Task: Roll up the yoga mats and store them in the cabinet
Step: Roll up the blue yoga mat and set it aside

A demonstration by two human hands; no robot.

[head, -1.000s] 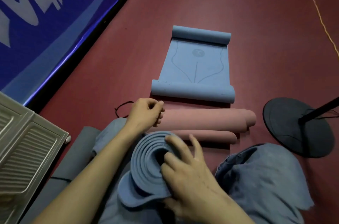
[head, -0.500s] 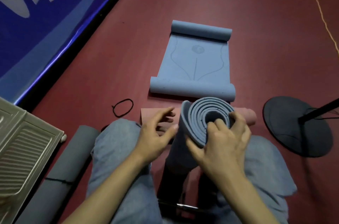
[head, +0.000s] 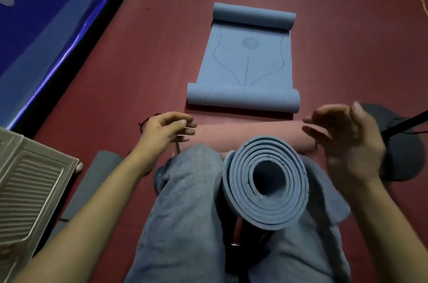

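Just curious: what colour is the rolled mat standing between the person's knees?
Blue, a dusty slate shade; the rolled mat shows best in the head view.

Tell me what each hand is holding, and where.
Left hand pinches a thin cord near its top end, it seems. Right hand is open, holding nothing. The rolled blue mat stands unheld between the knees.

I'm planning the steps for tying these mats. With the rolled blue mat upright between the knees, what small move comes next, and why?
Probably pick up the black elastic loop beside the left hand and band the rolled blue yoga mat: neither hand grips the roll, so it may loosen.
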